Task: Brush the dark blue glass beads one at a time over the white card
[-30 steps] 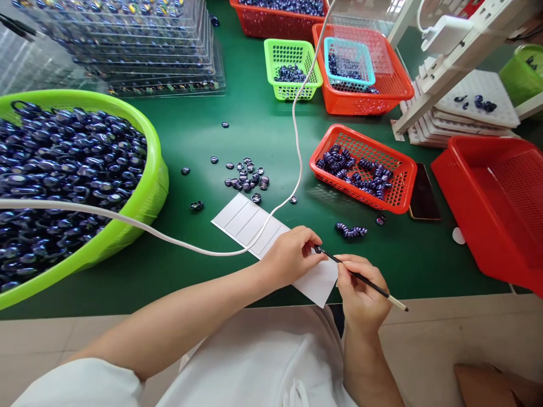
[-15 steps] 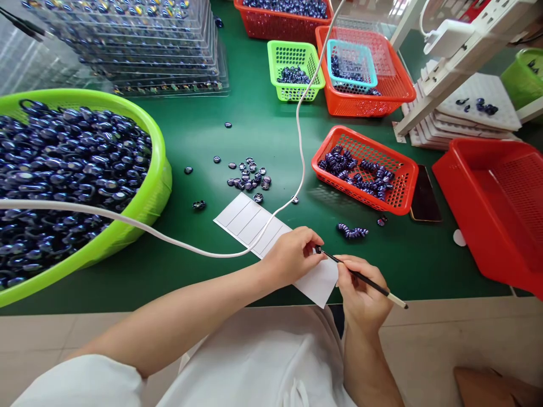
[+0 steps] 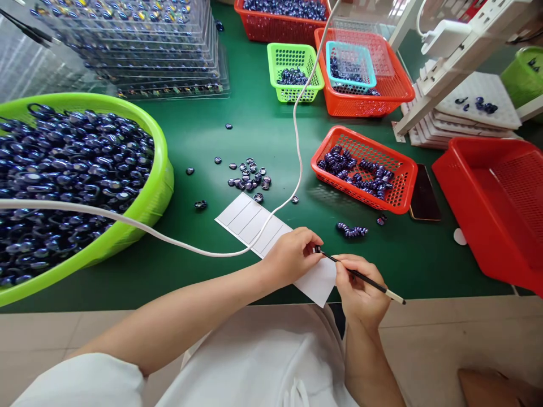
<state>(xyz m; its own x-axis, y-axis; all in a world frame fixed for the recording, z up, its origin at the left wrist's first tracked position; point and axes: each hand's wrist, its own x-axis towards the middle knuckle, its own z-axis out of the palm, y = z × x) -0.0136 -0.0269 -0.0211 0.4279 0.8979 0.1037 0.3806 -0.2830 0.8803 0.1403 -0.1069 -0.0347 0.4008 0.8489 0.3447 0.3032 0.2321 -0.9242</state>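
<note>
My left hand [image 3: 292, 255] pinches a small dark shiny piece [image 3: 318, 249] between thumb and fingertips, over a white ruled paper [image 3: 250, 220]. In my right hand [image 3: 363, 289] is a thin paintbrush [image 3: 368, 280] with a black and cream handle, its tip touching or very near the piece. Beyond the paper lies a loose group of similar dark glossy pieces [image 3: 250, 176]. A curved row of ribbed purple pieces [image 3: 352, 230] rests on the green table, past my right hand.
A green basket [image 3: 163, 164] heaped with dark pieces stands at left. Stacked clear trays [image 3: 169, 62] rise behind it. A white cable [image 3: 300, 152] crosses the table and paper. At right are a red-orange basket [image 3: 407, 186], a phone [image 3: 425, 195] and a red bin [image 3: 470, 215].
The view has shifted very slightly. Both hands stay in nearly the same place, with the piece and the paintbrush still held together.
</note>
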